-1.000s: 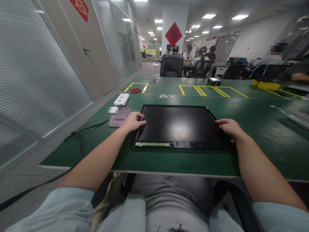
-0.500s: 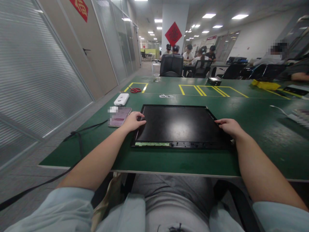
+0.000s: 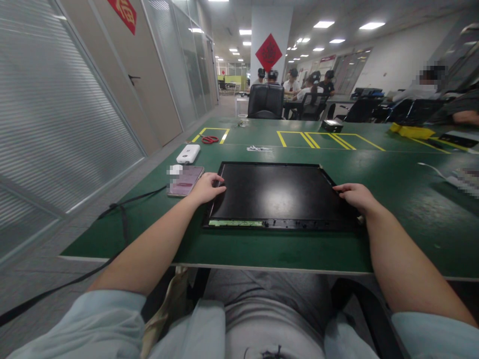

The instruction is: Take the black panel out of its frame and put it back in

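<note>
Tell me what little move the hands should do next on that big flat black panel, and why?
Perhaps the bare left hand and bare right hand should firm up their hold evenly: they are at opposite side edges of the wide, black rectangular panel, which lies on the green tabletop, so matched holds should help keep it level.

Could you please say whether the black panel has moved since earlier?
No, the black panel shows no visible shift against the yellow tape.
</note>
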{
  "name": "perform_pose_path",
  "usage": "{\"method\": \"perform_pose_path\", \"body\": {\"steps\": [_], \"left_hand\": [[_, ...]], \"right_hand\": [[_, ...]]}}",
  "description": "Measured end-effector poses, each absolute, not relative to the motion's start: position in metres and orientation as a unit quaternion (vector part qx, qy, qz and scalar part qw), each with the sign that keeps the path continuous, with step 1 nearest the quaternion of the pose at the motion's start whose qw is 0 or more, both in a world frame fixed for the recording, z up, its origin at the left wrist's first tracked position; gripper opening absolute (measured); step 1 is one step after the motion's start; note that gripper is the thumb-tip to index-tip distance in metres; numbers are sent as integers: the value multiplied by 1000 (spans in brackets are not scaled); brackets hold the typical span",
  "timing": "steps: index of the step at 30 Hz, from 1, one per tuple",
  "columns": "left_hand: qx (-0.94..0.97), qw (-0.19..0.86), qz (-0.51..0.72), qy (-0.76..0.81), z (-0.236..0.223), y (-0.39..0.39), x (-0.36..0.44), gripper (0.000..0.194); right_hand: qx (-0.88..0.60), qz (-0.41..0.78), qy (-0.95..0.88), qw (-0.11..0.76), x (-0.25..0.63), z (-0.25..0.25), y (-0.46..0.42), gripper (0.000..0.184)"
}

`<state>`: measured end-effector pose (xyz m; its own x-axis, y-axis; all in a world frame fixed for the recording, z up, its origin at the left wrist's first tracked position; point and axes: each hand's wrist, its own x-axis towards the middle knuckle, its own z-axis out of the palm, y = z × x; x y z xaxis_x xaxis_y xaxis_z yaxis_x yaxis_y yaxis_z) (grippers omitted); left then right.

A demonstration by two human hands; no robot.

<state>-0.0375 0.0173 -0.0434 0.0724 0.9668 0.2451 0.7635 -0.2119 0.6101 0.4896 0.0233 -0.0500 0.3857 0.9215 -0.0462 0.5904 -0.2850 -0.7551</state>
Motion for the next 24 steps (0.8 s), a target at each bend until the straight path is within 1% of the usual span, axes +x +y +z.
{"method": "perform_pose_path", "body": {"steps": [5,8,11,17,21,24], "left_hand": [[717,155,314,602,-41,16,-35,29],[714,151,313,608,-39,15,-34,33],[713,143,305,615,-36,13,-33,39],[701,141,289,637,-32,9,-33,58],[690,157,280,648,-33,11,-34,59],[681,182,299,643,-34,13,-35,59]], "right_hand": [[-779,225,-491,320,481,-46,19,35],[-784,225,-490,307,478,-42,16,38],[-785,206,-501,301,476,-39,15,35],[-783,196,-508,300,474,-36,13,29],[-786,190,-506,300,472,-35,12,27],[-786,184,-509,298,472,-35,12,25]]}}
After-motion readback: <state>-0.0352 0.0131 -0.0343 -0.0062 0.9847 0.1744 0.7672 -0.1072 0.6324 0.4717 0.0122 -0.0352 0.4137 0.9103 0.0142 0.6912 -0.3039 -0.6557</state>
